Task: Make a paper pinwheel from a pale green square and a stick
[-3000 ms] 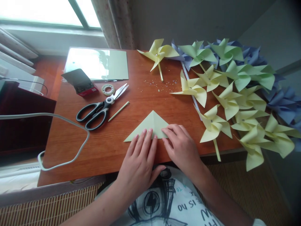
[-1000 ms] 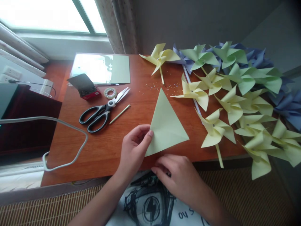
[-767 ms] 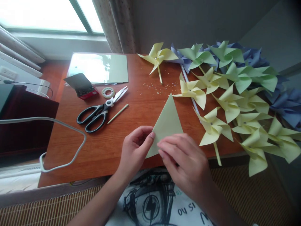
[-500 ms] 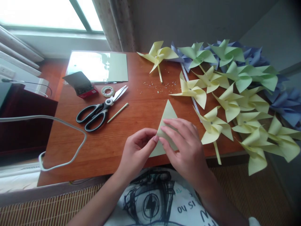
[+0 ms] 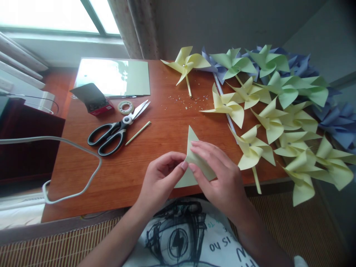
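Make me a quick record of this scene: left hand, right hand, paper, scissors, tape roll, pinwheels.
Left hand: pinches the pale-green paper at its left edge
Right hand: over the paper, covering part of it
Paper: pointed top corner visible
Scissors: blades slightly apart
Tape roll: beside the scissors
Pinwheels: yellow, green and blue-purple, mostly at the right

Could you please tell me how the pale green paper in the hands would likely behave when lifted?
The pale green paper is probably very light, being a thin sheet. It seems fairly stiff, since its tip projects straight past the right hand. It should probably bend easily, though, like the curled yellow pinwheels nearby.
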{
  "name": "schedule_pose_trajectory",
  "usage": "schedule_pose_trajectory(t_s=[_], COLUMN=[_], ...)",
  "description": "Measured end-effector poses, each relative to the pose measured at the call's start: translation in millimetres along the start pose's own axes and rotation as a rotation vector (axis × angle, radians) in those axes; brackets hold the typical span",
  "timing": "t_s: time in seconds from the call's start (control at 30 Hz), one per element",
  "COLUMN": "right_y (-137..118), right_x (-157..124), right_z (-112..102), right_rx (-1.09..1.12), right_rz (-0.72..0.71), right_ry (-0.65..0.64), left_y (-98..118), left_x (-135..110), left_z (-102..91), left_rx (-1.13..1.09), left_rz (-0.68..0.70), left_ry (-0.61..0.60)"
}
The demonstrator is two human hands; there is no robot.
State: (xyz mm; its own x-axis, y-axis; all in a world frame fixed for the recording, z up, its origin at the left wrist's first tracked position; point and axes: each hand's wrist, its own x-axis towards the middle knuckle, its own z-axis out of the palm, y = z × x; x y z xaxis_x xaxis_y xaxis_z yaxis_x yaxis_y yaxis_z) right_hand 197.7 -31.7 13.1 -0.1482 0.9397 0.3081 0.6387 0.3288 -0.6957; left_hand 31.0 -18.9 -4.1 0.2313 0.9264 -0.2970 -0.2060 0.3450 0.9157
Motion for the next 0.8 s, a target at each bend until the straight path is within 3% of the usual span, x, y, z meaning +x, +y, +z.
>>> schedule_pose_trajectory(t_s=[0.23, 0.5, 0.8], right_y=[-0.1, -1.2, -5.7], right_x=[1.0, 1.3, 6.0], right_z=[0.3, 1.4, -7.4], right_rx=[-0.015, 0.007, 0.187], right_rz=[-0.014, -0.023, 0.078], right_ry=[0.009, -0.002, -0.086], left_y=[-0.1, -3.8, 3.9], left_x=[-0.4, 0.2, 3.1], left_z=[0.7, -0.4, -9.2], left_rx=[-0.036, -0.033, 0.419], left_rz=[0.036, 0.117, 0.455], left_ry=[0.067, 0.048, 0.039])
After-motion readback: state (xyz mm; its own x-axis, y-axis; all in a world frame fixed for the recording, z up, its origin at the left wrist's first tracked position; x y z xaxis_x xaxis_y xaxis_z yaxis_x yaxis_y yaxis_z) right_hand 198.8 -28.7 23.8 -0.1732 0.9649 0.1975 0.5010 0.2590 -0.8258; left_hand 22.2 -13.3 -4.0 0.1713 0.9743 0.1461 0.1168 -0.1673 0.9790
